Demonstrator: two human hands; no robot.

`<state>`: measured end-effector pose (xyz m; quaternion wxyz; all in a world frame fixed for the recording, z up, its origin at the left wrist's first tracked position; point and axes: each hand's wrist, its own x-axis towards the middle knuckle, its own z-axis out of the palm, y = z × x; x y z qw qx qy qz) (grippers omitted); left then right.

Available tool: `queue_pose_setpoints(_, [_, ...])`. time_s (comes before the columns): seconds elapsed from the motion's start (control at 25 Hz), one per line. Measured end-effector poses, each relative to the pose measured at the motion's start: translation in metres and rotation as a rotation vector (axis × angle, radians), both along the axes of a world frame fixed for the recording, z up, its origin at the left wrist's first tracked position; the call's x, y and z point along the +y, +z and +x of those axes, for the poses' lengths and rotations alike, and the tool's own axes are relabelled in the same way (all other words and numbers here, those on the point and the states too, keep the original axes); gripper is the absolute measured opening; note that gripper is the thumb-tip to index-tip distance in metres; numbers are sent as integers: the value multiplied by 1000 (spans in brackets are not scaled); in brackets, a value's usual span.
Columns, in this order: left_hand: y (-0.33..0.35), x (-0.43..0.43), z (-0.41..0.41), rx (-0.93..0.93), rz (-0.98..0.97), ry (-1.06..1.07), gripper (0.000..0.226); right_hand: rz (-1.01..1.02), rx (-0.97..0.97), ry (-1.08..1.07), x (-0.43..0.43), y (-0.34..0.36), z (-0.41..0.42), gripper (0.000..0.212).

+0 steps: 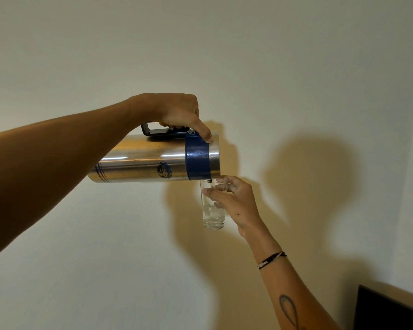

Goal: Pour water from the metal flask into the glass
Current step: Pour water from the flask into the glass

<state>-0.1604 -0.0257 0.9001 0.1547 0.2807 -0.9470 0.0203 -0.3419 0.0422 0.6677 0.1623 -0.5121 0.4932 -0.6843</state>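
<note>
Pale wall (272, 55) behind; flask (153, 160) tipped w/ glass (212, 210), maybe touching.

Both forearms are bare, with no sleeves showing. Below the right hand (236, 203), well back from its fingers (216, 192), a thin black-and-white cord bracelet (271, 259) circles the wrist. Farther back along that forearm sits a dark looped outline tattoo (290, 310).

Warm dim light from behind, soft shadows on the wall (296, 67), glare streaks along the metal flask (143, 160).
</note>
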Motion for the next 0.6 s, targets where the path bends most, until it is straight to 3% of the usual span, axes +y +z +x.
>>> queue_pose_setpoints(0.6, [1, 1, 6, 19, -16, 31, 57, 10, -8, 15, -4, 1, 10, 44])
